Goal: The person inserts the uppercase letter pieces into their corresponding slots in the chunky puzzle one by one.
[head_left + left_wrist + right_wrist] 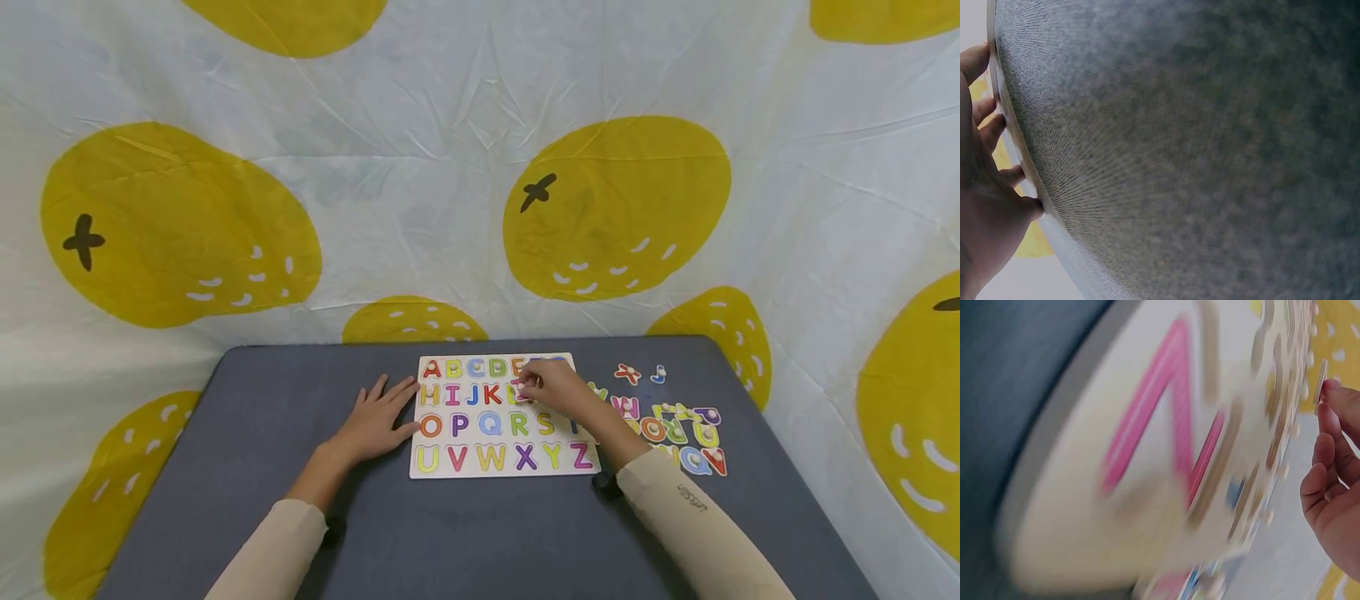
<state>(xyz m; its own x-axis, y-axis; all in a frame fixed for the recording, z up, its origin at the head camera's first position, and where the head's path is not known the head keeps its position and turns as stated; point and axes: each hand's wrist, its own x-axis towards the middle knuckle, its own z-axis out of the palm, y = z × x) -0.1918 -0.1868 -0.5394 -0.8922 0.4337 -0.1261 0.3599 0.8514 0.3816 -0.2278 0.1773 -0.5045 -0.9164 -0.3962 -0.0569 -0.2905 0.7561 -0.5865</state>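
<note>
The white alphabet puzzle board (465, 481) lies on the dark table, its colored letters in several rows. My left hand (375, 423) rests flat with spread fingers at the board's left edge; the left wrist view shows those fingers (991, 134) along the table surface. Over the upper right of the board, my right hand (557, 388) pinches a small pinkish letter piece (517, 390) between thumb and fingertips. The piece (1320, 384) appears edge-on in the right wrist view, and which letter it is cannot be told. This hand hides part of the board's right side.
Loose letter pieces with knobs, among them a blue Q (695, 461) and a red A (716, 461), lie crowded right of the board. A red X (627, 374) and a blue J (658, 374) sit apart behind them. A patterned curtain (420, 208) hangs behind the table (465, 542).
</note>
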